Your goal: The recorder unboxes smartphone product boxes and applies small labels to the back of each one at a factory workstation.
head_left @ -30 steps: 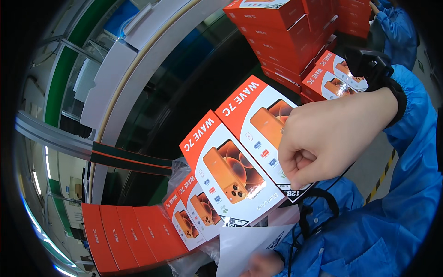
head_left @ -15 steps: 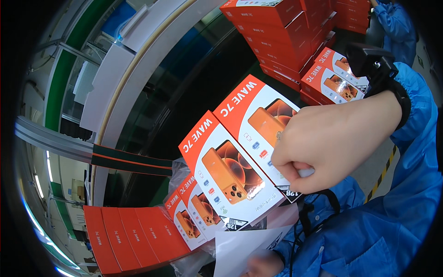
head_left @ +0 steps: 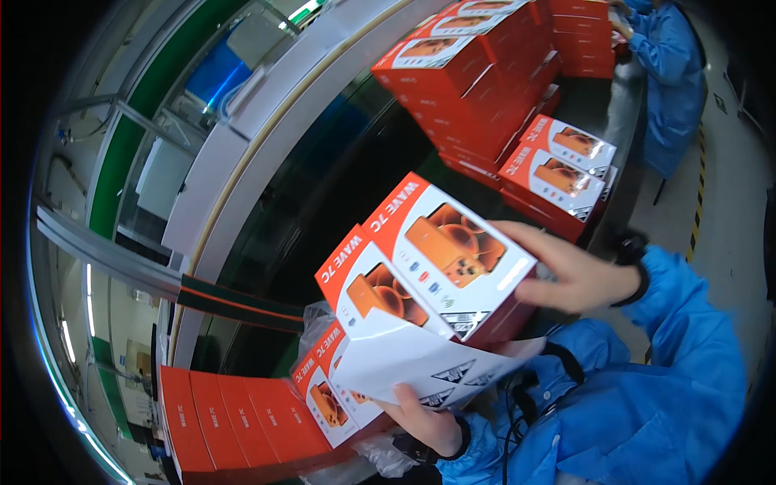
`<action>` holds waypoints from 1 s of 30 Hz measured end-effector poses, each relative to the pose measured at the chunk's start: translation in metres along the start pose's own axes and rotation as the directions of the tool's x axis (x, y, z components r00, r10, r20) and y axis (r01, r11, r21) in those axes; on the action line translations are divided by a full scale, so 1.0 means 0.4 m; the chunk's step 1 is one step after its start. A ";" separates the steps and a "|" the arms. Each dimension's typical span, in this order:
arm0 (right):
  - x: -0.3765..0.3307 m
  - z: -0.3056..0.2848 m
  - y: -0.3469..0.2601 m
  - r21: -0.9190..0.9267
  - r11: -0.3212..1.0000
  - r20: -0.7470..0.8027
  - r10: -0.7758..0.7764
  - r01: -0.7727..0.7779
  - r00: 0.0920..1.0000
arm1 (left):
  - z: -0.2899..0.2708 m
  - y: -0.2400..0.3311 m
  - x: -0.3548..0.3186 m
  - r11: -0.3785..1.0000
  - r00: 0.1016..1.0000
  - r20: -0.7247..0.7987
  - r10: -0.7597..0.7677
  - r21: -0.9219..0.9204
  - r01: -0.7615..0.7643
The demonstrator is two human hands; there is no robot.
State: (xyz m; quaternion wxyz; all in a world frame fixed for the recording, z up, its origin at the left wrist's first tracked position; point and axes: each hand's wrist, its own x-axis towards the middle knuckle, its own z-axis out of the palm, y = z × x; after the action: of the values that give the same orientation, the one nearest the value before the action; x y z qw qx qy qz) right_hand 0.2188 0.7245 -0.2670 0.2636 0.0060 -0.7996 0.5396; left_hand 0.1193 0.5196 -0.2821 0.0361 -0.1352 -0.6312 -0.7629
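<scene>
Two red and white phone boxes stand side by side in front of me, the right-hand box (head_left: 420, 194) and the left-hand box (head_left: 335, 271). My right hand (head_left: 578, 271) grips the right-hand box at its right end, fingers along the far edge and thumb on the near side. In my left hand (head_left: 428, 424) is a white sheet of stickers (head_left: 388, 356) with black triangular labels, pinched at its lower edge. The sheet covers the near part of the left-hand box and reaches past the right-hand box's near corner.
A row of red boxes (head_left: 242, 416) lies at the lower left, near clear plastic wrap (head_left: 384, 457). Tall red box stacks (head_left: 453, 97) and a lower stack (head_left: 558, 174) stand farther back on the dark conveyor (head_left: 283, 242). A metal rail (head_left: 121, 250) crosses at left. Another person in blue (head_left: 663, 89) stands far right.
My right hand has moved from above the right-hand box's label corner to its right end. My left hand has brought the sticker sheet up over the boxes' near side.
</scene>
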 end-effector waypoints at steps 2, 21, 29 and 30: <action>-0.022 0.035 0.010 0.110 0.992 -0.144 -0.046 0.062 0.988 | 0.024 0.017 -0.018 0.997 0.998 0.036 0.056 -0.046 -0.054; -0.189 -0.512 0.338 0.165 0.914 -0.529 0.400 -0.371 0.749 | 0.569 -0.277 -0.185 0.971 0.600 0.765 0.234 -0.154 -0.181; -0.225 -0.546 0.426 -0.348 0.832 -0.733 0.047 -0.433 0.679 | 0.542 -0.259 -0.211 0.981 0.661 0.735 0.148 -0.195 -0.003; -0.209 -0.503 0.382 -0.551 0.717 -0.740 -0.183 -0.427 0.647 | 0.514 -0.238 -0.205 0.964 0.681 0.721 0.126 -0.250 0.087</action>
State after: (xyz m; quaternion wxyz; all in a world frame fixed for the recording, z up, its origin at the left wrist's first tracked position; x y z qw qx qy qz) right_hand 0.3293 0.9395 -0.3779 0.5117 -0.3744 -0.7534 0.1739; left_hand 0.2095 0.7293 -0.3594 -0.2290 -0.4389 -0.4838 -0.7217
